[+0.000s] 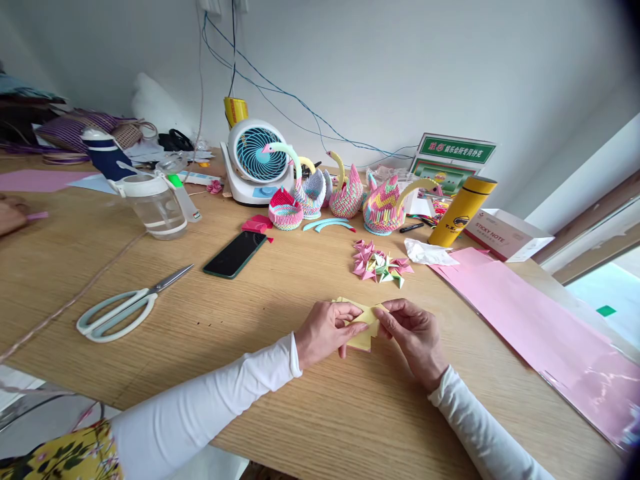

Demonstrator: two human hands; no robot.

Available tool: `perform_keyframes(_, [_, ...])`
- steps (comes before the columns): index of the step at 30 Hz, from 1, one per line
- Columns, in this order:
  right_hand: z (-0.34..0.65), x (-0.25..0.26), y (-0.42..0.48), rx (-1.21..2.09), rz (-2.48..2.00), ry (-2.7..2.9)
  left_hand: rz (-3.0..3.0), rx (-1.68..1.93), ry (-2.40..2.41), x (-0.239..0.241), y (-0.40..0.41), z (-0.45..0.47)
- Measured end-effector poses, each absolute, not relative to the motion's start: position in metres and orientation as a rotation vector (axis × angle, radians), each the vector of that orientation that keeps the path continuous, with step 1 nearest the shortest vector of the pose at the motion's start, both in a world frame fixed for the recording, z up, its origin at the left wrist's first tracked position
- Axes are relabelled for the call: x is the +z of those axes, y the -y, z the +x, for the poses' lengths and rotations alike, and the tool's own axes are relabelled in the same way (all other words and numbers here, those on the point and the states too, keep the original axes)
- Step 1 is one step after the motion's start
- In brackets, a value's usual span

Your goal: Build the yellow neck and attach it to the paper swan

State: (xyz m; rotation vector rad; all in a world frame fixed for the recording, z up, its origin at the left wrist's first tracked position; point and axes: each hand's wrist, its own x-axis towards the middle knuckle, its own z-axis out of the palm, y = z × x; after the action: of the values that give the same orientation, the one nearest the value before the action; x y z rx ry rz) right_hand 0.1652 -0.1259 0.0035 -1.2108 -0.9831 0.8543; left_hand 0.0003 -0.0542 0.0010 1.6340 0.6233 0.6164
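Note:
Both my hands rest on the wooden table (280, 400) near its front, pinching a small piece of yellow paper (364, 328) between them. My left hand (326, 331) grips the paper's left side with fingers closed. On its right side, my right hand (413, 337) pinches the paper with thumb and fingers. A few more yellow sheets seem to lie under the piece. Just beyond the hands sits a pile of folded pink, green and yellow paper triangles (380, 261).
Scissors (127, 305) lie at the left, a black phone (235, 254) in the middle. Behind stand several paper swans (345, 193), a small fan (255, 160), a clear jar (155, 203) and a yellow flask (463, 210). Pink paper sheets (535, 327) cover the right side.

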Motion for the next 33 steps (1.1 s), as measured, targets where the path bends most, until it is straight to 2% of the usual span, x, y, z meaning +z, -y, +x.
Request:
perform_keyframes(18, [0.1627,0.0037,0.1241,0.982,-1.17,0.99,1.793,0.607,-0.611,0.0086,0.0549,-0.0042])
perform_keyframes(33, [0.1616,0.0018,0.1229,0.934,-1.194,1.005,1.725,0.627,-0.634,0.0072,0.0555,-0.0017])
